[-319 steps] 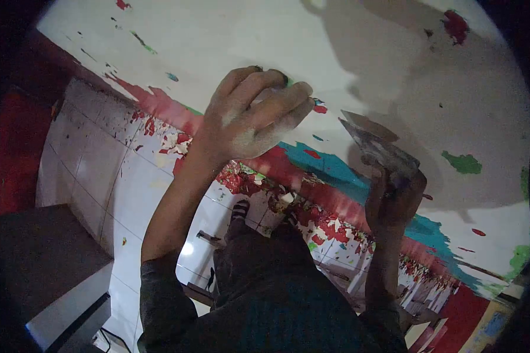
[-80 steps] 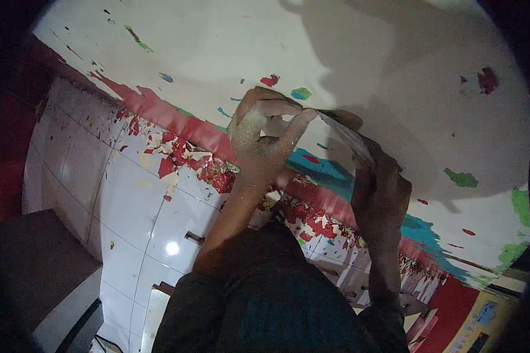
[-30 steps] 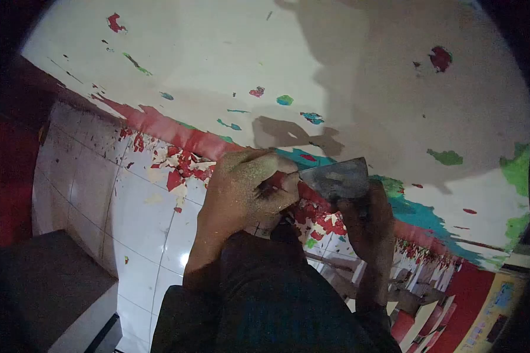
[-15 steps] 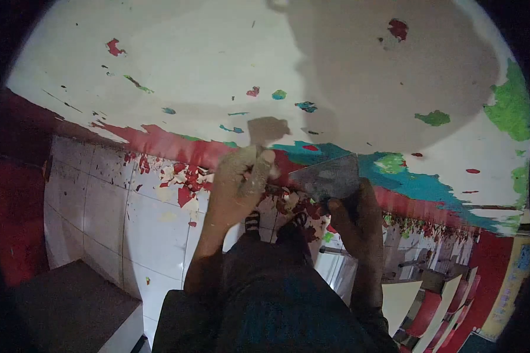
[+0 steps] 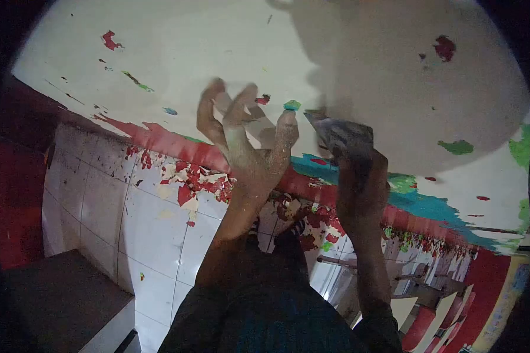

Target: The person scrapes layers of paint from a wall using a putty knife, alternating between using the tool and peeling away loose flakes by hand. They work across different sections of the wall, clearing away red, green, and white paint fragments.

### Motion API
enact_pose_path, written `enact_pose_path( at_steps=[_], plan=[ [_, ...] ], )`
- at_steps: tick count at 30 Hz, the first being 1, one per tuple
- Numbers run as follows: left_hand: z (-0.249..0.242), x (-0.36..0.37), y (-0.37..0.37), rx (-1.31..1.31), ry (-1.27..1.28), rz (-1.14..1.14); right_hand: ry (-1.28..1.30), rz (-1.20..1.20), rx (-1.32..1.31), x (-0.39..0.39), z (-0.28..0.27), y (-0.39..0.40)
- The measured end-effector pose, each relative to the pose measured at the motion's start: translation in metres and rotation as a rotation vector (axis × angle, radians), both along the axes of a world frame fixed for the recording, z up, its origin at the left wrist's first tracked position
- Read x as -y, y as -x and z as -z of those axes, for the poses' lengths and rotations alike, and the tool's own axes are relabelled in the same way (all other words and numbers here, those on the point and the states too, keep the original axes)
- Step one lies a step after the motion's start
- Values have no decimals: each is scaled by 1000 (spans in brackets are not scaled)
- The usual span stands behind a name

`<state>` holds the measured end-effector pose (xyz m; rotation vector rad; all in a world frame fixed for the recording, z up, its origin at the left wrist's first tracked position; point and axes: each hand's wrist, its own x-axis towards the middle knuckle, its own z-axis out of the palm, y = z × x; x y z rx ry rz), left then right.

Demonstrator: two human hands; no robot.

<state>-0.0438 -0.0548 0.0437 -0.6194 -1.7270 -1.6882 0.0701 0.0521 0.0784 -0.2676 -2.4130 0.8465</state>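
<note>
The grip of the right hand (image 5: 364, 185) is wrapped round a scraper (image 5: 340, 135) near the wall (image 5: 176, 53); likely light and stiff, best held behind its thin edge. The left hand (image 5: 247, 156) is spread, holding nothing visible.

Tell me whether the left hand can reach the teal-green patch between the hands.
Probably yes: the left hand is open, its thumb tip appears right by the patch, and the scraper in the right hand doesn't cover it.

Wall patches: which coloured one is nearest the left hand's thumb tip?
The small green-and-teal patch, right at the tip of the left hand's thumb. The small dark red patch beside it sits farther off, toward the fingers.
</note>
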Motion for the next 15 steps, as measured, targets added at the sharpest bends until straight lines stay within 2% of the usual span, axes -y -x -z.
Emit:
enact_pose_path(
  at_steps=[4,6,9,12,15],
  plan=[
    [1,-3,12,-85,26,-11,-5,-8,-146,3,19,8],
    [8,-2,14,-83,30,39,-47,-14,-100,2,15,5],
    [12,3,15,-48,172,-68,-38,-24,-126,0,20,8],
    [17,0,19,-69,73,-15,-42,-19,-118,-1,21,9],
    [14,0,17,-61,116,-46,17,-13,-103,0,17,8]
  ],
)
